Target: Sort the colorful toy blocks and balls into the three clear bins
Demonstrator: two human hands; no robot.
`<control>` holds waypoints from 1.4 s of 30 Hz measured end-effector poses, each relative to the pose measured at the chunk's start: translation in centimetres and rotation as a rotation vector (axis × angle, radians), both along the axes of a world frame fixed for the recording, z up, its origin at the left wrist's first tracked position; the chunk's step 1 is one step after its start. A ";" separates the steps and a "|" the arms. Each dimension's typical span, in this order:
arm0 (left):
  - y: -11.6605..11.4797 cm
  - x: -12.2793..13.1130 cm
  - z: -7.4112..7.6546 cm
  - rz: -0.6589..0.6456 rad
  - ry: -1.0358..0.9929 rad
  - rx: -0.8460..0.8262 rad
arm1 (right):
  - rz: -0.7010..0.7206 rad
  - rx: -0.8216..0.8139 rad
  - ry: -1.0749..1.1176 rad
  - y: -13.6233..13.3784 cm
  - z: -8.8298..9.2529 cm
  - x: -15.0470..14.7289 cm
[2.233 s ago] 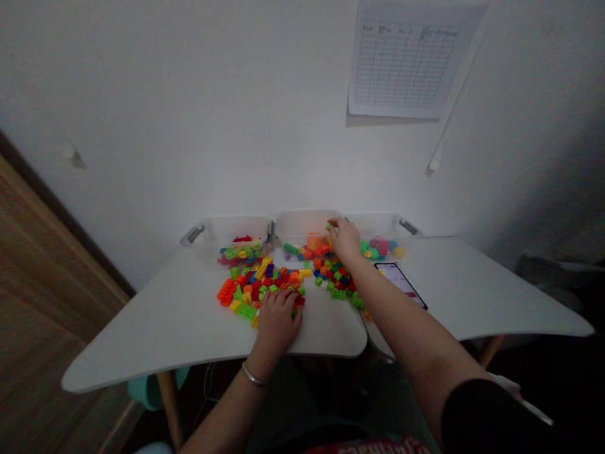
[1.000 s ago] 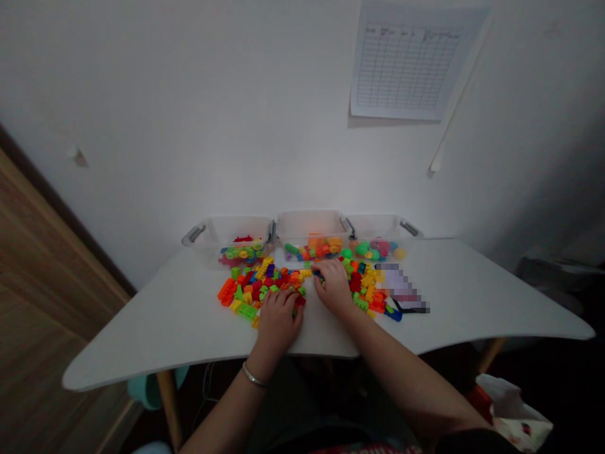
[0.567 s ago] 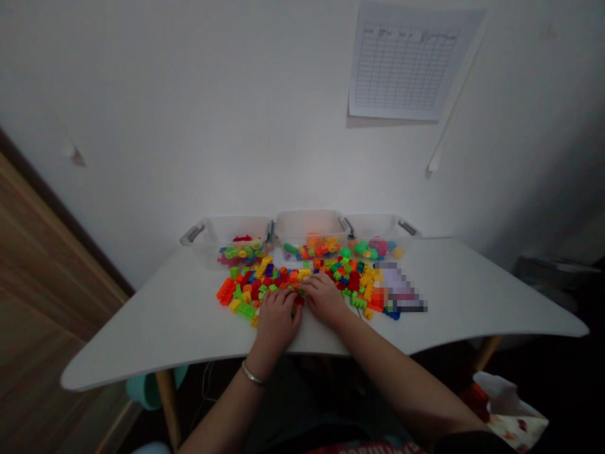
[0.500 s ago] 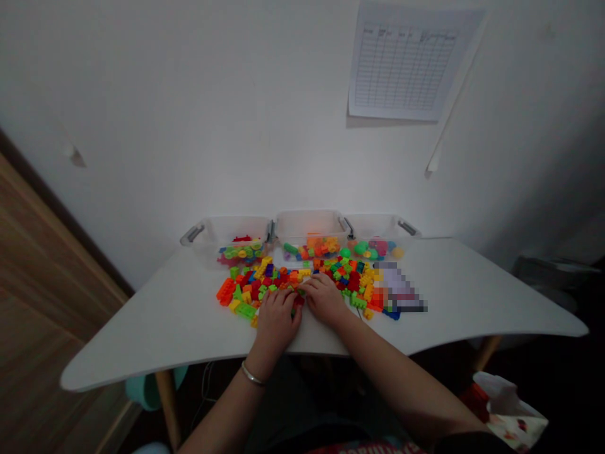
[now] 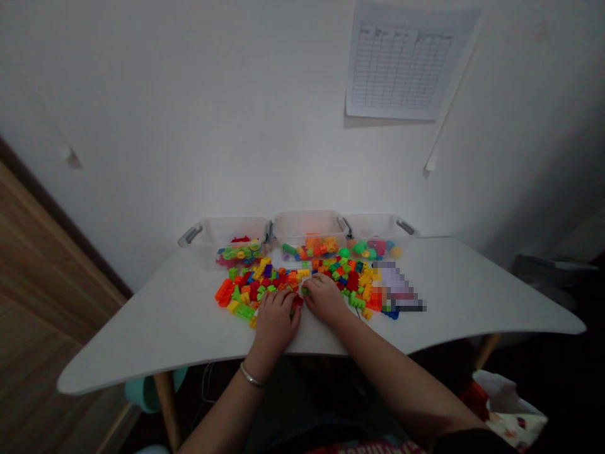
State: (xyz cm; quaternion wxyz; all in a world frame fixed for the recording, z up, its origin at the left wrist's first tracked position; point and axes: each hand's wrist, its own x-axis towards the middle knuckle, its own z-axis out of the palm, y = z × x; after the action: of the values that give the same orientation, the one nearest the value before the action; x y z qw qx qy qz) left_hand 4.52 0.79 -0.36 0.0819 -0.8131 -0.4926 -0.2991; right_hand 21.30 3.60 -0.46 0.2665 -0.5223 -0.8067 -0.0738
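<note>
A heap of small coloured plastic bricks (image 5: pixel 265 284) is spread over the middle of the white table (image 5: pixel 165 321). My left hand (image 5: pixel 275 320) lies palm down at the near edge of the heap, fingers flat on the bricks, with a red brick (image 5: pixel 297 302) at its fingertips. My right hand (image 5: pixel 327 297) rests just to its right, its fingers pinched round a small green brick (image 5: pixel 305 291). The two hands almost touch. More bricks (image 5: pixel 352 280) lie beyond and to the right of my right hand.
Three clear plastic bins stand along the wall: the left bin (image 5: pixel 208 234), the middle bin (image 5: pixel 302 224) and the right bin (image 5: pixel 380 225), each holding coloured pieces. A blurred flat object (image 5: pixel 401 293) lies right of the heap. A printed sheet (image 5: pixel 401 63) hangs on the wall.
My right hand came back from the middle bin to the heap, moved left beside my left hand and closed on a small green brick. My left hand stayed put.
</note>
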 end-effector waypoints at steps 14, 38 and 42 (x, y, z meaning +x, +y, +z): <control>0.0 0.0 0.0 0.002 0.001 0.005 | 0.027 -0.003 0.038 0.5 -0.4 0.2; 0.1 -0.1 -0.1 0.005 0.002 -0.025 | -0.255 0.005 0.260 9.0 10.8 3.8; 0.1 -0.2 0.0 0.003 0.000 -0.017 | -0.341 -0.059 0.097 8.7 10.8 2.7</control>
State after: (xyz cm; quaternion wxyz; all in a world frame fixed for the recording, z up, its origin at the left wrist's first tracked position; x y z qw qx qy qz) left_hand 4.34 0.89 -0.41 0.0753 -0.8130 -0.4964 -0.2948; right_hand 23.99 12.32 10.32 0.2732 -0.6619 -0.6946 -0.0691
